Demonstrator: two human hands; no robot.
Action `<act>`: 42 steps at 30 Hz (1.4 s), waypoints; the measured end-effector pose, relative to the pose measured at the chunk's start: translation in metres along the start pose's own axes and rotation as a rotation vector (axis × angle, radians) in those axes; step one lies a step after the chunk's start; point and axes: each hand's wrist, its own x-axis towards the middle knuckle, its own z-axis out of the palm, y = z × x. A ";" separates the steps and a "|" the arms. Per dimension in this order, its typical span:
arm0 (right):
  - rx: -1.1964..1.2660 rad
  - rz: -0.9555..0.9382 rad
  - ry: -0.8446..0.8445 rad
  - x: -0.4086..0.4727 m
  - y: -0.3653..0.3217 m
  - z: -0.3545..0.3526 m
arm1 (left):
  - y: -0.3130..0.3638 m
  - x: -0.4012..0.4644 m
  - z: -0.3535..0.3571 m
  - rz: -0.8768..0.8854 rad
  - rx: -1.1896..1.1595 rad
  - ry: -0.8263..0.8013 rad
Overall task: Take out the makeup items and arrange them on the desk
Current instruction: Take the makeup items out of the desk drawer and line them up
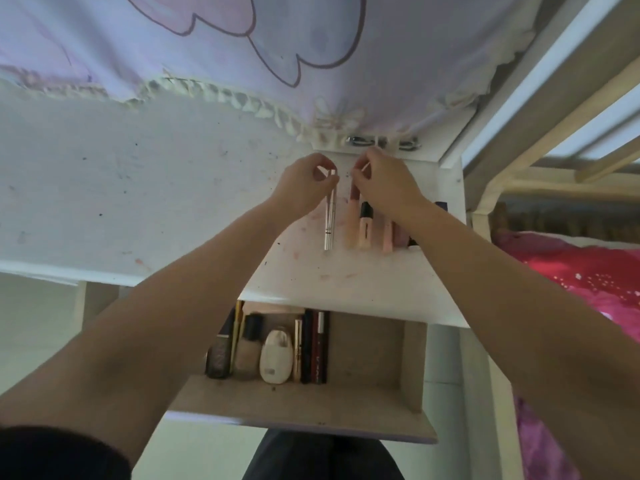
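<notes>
pinching the far end of the silver tube (330,216) with my left hand (304,183), i held it flat on the white desk (104,188), its long axis running from twelve to six o'clock, far tip toward the purple curtain (242,39). my right hand (382,181) had its fingers curled around the top of the pink tube (352,216), lying parallel just beside it at three o'clock. further tubes (365,226) lay in the same row beneath my right wrist. at six o'clock the open drawer (304,403) held bottles (247,348) and pencils (317,348) lying side by side.
</notes>
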 end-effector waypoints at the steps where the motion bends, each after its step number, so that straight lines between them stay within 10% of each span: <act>1: -0.057 -0.004 -0.004 0.003 0.005 0.004 | -0.001 0.007 0.006 0.000 0.024 -0.016; 13: 0.024 -0.134 0.209 -0.047 0.011 0.002 | -0.008 -0.021 0.022 -0.035 0.065 -0.034; 17: 0.184 -0.317 -0.035 -0.158 0.009 0.039 | -0.042 -0.132 0.021 0.060 0.002 -0.031; 23: 0.011 0.073 -0.529 -0.215 0.050 0.122 | -0.124 -0.218 0.070 -0.052 0.282 -0.355; 33: 0.029 0.066 -0.323 -0.162 0.049 0.173 | -0.129 -0.159 0.130 -0.070 0.537 -0.341; 42: -0.304 0.217 -0.397 -0.183 0.048 0.193 | -0.129 -0.176 0.118 -0.232 0.199 -0.145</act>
